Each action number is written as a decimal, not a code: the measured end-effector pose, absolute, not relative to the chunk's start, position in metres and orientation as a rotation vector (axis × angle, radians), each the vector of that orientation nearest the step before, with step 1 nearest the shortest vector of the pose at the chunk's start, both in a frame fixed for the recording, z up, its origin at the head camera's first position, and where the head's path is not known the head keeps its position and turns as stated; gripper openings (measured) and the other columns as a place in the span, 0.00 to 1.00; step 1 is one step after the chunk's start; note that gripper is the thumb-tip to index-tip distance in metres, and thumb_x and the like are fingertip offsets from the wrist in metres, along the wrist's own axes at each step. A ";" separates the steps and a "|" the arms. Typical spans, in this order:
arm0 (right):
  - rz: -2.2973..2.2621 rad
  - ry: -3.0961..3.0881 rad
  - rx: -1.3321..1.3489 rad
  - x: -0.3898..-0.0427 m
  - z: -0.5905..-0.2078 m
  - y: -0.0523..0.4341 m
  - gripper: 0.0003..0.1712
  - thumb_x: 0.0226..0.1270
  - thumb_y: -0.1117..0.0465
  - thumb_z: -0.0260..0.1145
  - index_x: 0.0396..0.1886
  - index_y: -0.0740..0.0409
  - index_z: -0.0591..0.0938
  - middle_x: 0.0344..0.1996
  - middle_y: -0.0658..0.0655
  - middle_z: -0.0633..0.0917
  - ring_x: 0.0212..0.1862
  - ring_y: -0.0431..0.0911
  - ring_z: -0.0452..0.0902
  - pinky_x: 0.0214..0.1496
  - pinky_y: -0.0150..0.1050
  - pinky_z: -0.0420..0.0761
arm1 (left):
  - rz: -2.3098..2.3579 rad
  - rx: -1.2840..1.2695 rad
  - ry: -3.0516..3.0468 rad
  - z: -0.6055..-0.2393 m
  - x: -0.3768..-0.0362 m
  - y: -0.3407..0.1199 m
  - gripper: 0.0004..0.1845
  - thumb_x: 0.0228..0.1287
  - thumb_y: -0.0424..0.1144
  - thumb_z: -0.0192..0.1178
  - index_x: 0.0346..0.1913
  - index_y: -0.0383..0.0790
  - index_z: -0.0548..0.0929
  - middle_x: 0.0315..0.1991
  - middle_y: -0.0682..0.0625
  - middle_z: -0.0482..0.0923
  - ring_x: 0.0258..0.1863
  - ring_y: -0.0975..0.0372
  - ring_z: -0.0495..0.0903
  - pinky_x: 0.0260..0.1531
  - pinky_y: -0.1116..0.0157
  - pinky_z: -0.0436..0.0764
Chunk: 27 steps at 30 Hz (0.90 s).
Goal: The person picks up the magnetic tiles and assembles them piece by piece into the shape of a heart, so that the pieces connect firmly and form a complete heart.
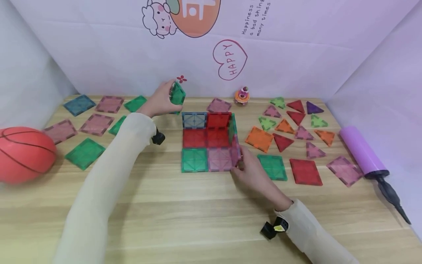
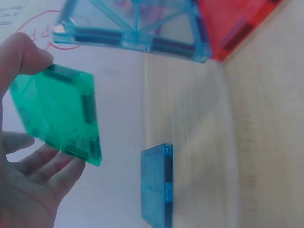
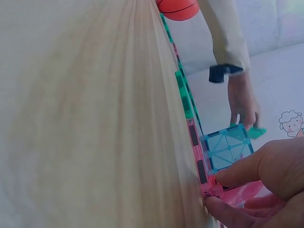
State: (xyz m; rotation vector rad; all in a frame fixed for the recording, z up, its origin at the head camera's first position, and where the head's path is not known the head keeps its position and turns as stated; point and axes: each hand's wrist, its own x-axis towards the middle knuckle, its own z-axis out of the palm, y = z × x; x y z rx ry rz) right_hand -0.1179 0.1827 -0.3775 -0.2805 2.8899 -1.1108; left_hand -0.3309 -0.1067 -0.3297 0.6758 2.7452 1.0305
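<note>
My left hand (image 1: 170,96) holds a green square tile (image 1: 178,94) in the air behind the tile structure (image 1: 207,141); in the left wrist view the green square tile (image 2: 57,111) sits between thumb and fingers. The structure has red, green and pink squares lying flat, with an upright blue tile (image 1: 194,120), an upright red tile (image 1: 218,119) and an upright green tile (image 1: 233,124). My right hand (image 1: 239,165) pinches the upright pink tile (image 1: 236,151) at the structure's right front corner. In the right wrist view thumb and finger pinch that pink tile (image 3: 207,186).
Loose square tiles (image 1: 97,124) lie at the left, coloured triangles (image 1: 296,117) and squares (image 1: 305,171) at the right. An orange basketball (image 1: 24,154) sits at the left edge, a purple pump (image 1: 362,152) at the right. A small toy figure (image 1: 242,96) stands by the back wall.
</note>
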 end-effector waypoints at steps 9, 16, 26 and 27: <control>-1.132 2.854 -0.270 -0.119 -0.376 0.182 0.40 0.60 0.70 0.65 0.70 0.65 0.58 0.49 0.65 0.78 0.47 0.53 0.80 0.47 0.47 0.82 | 1.178 0.645 2.554 -0.333 -0.282 -0.121 0.53 0.54 0.36 0.66 0.75 0.39 0.41 0.69 0.38 0.52 0.68 0.48 0.58 0.66 0.47 0.64; -1.135 2.852 -0.295 -0.121 -0.376 0.180 0.39 0.60 0.71 0.65 0.69 0.68 0.58 0.54 0.68 0.76 0.51 0.56 0.79 0.51 0.49 0.81 | 1.308 0.671 2.402 -0.360 -0.261 -0.113 0.53 0.53 0.32 0.67 0.74 0.38 0.42 0.71 0.38 0.50 0.71 0.46 0.56 0.67 0.50 0.63; -1.106 2.863 -0.330 -0.126 -0.373 0.175 0.39 0.59 0.71 0.64 0.69 0.66 0.59 0.56 0.68 0.75 0.55 0.57 0.77 0.53 0.52 0.80 | 1.354 0.663 2.390 -0.377 -0.252 -0.114 0.53 0.54 0.30 0.67 0.74 0.42 0.40 0.73 0.41 0.50 0.73 0.48 0.51 0.69 0.47 0.57; -1.101 2.866 -0.339 -0.126 -0.373 0.175 0.39 0.59 0.72 0.65 0.69 0.67 0.59 0.56 0.68 0.76 0.54 0.57 0.77 0.53 0.51 0.80 | 1.339 0.651 2.393 -0.377 -0.251 -0.115 0.53 0.54 0.31 0.67 0.75 0.42 0.40 0.74 0.41 0.49 0.73 0.48 0.50 0.69 0.47 0.56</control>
